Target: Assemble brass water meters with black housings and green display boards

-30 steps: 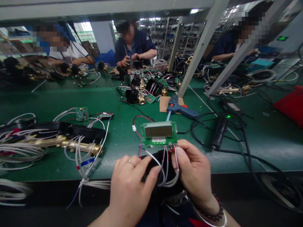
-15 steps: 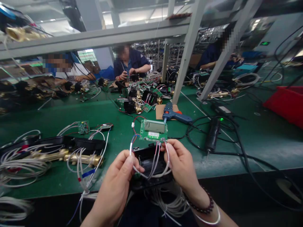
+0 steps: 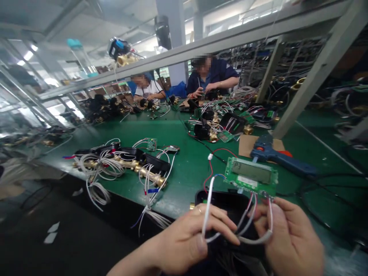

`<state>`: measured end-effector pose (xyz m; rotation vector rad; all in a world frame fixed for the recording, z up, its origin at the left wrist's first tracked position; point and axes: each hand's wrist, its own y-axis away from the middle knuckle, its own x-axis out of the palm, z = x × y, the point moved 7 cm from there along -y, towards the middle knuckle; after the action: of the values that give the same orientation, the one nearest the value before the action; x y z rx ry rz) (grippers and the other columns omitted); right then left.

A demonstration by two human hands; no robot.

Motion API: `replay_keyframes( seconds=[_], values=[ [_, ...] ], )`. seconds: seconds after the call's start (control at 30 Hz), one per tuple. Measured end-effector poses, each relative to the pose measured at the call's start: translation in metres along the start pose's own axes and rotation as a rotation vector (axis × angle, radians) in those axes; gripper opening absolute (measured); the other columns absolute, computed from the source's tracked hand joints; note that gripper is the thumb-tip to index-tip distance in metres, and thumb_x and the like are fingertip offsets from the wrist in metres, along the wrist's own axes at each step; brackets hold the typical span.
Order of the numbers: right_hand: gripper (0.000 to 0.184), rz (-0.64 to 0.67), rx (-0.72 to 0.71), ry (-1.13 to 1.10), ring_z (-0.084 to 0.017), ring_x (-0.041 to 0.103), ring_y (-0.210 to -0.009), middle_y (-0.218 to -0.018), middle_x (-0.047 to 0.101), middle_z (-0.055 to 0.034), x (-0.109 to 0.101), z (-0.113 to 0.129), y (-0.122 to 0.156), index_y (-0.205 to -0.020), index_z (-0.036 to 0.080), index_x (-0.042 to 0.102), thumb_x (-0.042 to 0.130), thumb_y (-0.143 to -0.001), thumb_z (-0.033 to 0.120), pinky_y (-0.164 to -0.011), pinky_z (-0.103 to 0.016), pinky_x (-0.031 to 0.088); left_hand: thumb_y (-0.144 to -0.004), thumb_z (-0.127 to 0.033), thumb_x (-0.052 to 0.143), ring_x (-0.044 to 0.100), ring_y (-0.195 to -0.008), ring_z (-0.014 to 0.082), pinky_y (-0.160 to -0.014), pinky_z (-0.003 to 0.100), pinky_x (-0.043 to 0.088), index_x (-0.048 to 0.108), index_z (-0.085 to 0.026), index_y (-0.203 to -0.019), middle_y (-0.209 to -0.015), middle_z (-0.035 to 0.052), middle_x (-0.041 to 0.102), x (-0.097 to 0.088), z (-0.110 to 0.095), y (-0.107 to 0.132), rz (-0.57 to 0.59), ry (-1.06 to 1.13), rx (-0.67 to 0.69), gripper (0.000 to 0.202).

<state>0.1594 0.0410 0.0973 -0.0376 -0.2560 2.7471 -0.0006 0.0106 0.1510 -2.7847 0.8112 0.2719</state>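
Observation:
My left hand (image 3: 192, 237) is closed in a pinch on a white wire (image 3: 207, 209) that loops up toward a green circuit board with a grey LCD (image 3: 251, 175). My right hand (image 3: 290, 237) is closed on the bundle of white and red wires (image 3: 255, 226) hanging from that board's lower edge. Between and under both hands sits a black plastic housing (image 3: 227, 207), partly hidden by my fingers. The board hangs just above the green bench's (image 3: 178, 168) near edge.
A blue glue gun (image 3: 276, 155) lies on cardboard behind the board. Brass fittings with white cables (image 3: 126, 168) lie at the left. More boards and black housings (image 3: 221, 126) sit mid-bench. Two seated persons (image 3: 211, 76) work at the far side. A slanted grey post (image 3: 310, 80) stands at right.
The view has swung left and upward, so the hands and board now sit at lower right. My left hand has slid along the white wire; my right hand keeps its hold.

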Motion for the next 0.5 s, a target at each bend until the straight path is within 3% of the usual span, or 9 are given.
replay_keyframes(
  seconds=[0.1, 0.17, 0.23, 0.3, 0.4, 0.5],
  values=[
    [0.037, 0.009, 0.013, -0.038, -0.008, 0.044, -0.037, -0.058, 0.059, 0.0001, 0.001, -0.001, 0.001, -0.086, 0.019, 0.054, 0.054, -0.085, 0.056, -0.034, -0.017, 0.036, -0.092, -0.054, 0.033, 0.054, -0.116, 0.0248, -0.108, 0.041, 0.029, 0.067, -0.018, -0.105, -0.113, 0.0161, 0.065, 0.004, 0.010, 0.010, 0.069, -0.195, -0.020, 0.051],
    [0.036, 0.023, -0.004, -0.029, -0.008, 0.043, -0.037, -0.057, 0.058, 0.0003, 0.002, -0.002, 0.002, -0.086, 0.019, 0.054, 0.054, -0.086, 0.055, -0.033, -0.017, 0.035, -0.095, -0.047, 0.029, 0.060, -0.109, 0.0234, -0.104, 0.041, 0.035, 0.067, -0.018, -0.095, -0.104, 0.0161, 0.069, 0.003, 0.017, 0.012, 0.052, -0.253, -0.016, 0.048],
    [0.036, 0.022, -0.025, 0.038, -0.009, 0.044, -0.038, -0.059, 0.059, -0.0003, 0.000, -0.002, 0.004, -0.086, 0.019, 0.055, 0.051, -0.087, 0.054, -0.034, -0.018, 0.036, -0.095, -0.048, 0.028, 0.066, -0.093, 0.0222, -0.091, 0.039, 0.046, 0.065, -0.019, -0.083, -0.087, 0.0141, 0.071, -0.004, 0.022, 0.009, -0.041, -0.190, -0.014, 0.049],
    [0.035, 0.010, -0.061, 0.124, -0.009, 0.045, -0.039, -0.061, 0.060, -0.0007, -0.003, -0.002, 0.007, -0.086, 0.019, 0.055, 0.048, -0.089, 0.053, -0.037, -0.019, 0.037, -0.092, -0.053, 0.038, 0.067, -0.072, 0.0198, -0.071, 0.033, 0.053, 0.062, -0.019, -0.073, -0.066, 0.0081, 0.067, -0.019, 0.021, 0.005, -0.210, 0.002, -0.022, 0.046],
    [0.032, 0.022, -0.120, 0.172, -0.008, 0.044, -0.039, -0.061, 0.060, 0.0004, -0.003, -0.002, 0.011, -0.088, 0.020, 0.054, 0.046, -0.091, 0.050, -0.038, -0.020, 0.036, -0.083, -0.053, 0.057, 0.045, -0.035, 0.0095, -0.044, 0.022, 0.045, 0.058, -0.020, -0.066, -0.039, -0.0059, 0.043, -0.052, 0.006, 0.004, -0.462, 0.362, -0.015, 0.038],
    [0.026, 0.067, -0.173, 0.142, -0.008, 0.044, -0.038, -0.062, 0.059, 0.0015, 0.001, -0.002, 0.010, -0.092, 0.020, 0.053, 0.042, -0.094, 0.043, -0.038, -0.020, 0.036, -0.078, -0.043, 0.067, 0.015, -0.029, 0.0029, -0.031, 0.013, 0.026, 0.061, -0.021, -0.068, -0.035, -0.0117, 0.021, -0.082, -0.013, 0.013, -0.570, 0.502, -0.078, 0.026]
  ],
)
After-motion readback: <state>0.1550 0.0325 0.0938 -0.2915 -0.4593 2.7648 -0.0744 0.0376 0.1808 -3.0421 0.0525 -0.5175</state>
